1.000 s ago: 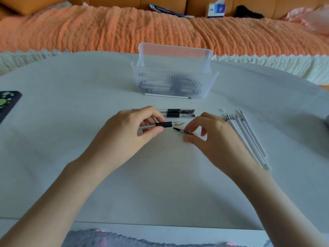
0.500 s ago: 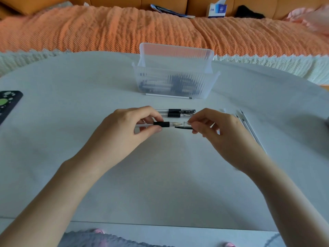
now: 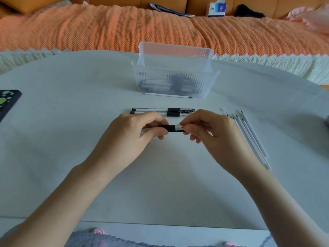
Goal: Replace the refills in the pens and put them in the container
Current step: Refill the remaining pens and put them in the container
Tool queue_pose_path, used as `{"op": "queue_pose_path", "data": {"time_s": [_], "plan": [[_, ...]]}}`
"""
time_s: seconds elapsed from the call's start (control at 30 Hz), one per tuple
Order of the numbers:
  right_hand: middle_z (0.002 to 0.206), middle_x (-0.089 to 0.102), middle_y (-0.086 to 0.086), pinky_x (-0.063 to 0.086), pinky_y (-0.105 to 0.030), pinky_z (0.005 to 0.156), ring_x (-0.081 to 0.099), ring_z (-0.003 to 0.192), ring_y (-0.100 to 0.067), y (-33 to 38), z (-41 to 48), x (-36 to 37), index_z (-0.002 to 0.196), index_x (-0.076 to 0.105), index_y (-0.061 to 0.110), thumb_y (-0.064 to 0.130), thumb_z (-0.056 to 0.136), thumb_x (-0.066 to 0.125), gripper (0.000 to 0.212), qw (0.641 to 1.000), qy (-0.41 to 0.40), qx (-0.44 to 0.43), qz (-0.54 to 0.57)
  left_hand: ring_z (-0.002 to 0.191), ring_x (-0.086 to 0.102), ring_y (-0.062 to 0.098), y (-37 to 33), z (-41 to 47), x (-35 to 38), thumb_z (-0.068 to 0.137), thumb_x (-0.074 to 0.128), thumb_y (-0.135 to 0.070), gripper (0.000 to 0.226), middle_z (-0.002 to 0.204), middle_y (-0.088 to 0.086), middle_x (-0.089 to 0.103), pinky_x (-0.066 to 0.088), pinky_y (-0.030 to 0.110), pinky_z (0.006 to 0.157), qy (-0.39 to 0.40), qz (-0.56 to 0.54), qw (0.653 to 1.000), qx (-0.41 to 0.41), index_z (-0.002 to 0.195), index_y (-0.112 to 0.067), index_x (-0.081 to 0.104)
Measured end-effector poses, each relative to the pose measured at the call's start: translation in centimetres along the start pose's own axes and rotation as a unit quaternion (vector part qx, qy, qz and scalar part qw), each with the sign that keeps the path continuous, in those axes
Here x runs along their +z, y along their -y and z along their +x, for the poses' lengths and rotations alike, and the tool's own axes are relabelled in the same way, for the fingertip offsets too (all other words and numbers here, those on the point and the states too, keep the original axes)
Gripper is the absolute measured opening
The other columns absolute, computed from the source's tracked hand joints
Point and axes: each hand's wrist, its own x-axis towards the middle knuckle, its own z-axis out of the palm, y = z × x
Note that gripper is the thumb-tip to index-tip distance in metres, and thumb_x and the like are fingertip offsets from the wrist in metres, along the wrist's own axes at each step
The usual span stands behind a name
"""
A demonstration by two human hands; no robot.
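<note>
Clear-barrelled gel pen with a black rubber grip (image 3: 170,128) lies level in your hands, just above the white table (image 3: 71,122) at the middle of the head view. Your left hand (image 3: 130,138) curls round the barrel. Your right hand (image 3: 211,134) pinches the clear nose end between thumb and forefinger. The two hands sit close together, joined only through the pen. It looks as if you are turning the nose section, though I cannot tell whether on or off.

At twelve o'clock from your hands, two more capped pens (image 3: 162,112) lie side by side. Beyond them stands the clear ribbed plastic container (image 3: 210,82) with pens inside, and one thin white refill (image 3: 168,95) lies against its front. At three o'clock a row of white plastic refills (image 3: 249,136) lies fanned on the table. At nine o'clock a dark phone (image 3: 8,102) sits at the table's edge.

Expect the pen to be light and stiff, and the smooth barrel likely slippery. Hold it on the rubber grip, where your fingers will bite. Refills are probably thin enough to flex, so take them near the tip end and feed them in straight.
</note>
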Motion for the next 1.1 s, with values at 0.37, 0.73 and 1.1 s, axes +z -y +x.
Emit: {"op": "queue_pose_path", "data": {"time_s": [0.37,0.73,1.1], "plan": [[0.07,0.064,0.006,0.042,-0.011,0.06,0.057,0.064,-0.008,-0.2,-0.3,0.6,0.085,0.066,0.012,0.0,0.087,0.057,0.015,1.0,-0.016,-0.023,-0.013,0.057,0.053,-0.004,0.0,0.0,0.1,0.083,0.069,-0.019,0.003,0.066,-0.019,0.065,0.045,0.024,0.062,0.003,0.004,1.0,-0.002,0.083,-0.022,0.068],[0.103,0.066,0.001,0.023,-0.029,0.079,0.056,0.096,-0.027,-3.6,1.5,1.4,0.108,0.066,0.016,0.021,0.082,0.056,0.028,0.938,-0.083,-0.093,-0.324,0.067,0.059,0.001,1.1,1.3,-1.8,0.082,0.069,-0.029,0.007,0.076,-0.016,0.068,0.051,0.036,0.076,-0.053,0.072,0.994,-0.065,0.088,-0.029,0.067],[0.089,0.06,-0.002,0.014,-0.028,0.07,0.048,0.088,-0.027,-3.9,1.9,1.5,0.093,0.064,0.014,0.013,0.074,0.073,0.021,0.933,-0.07,-0.086,-0.343,0.068,0.059,-0.002,1.0,1.4,-2.1,0.083,0.07,-0.027,0.008,0.076,-0.017,0.068,0.052,0.036,0.077,-0.065,0.072,0.994,-0.055,0.091,-0.028,0.067]]}}
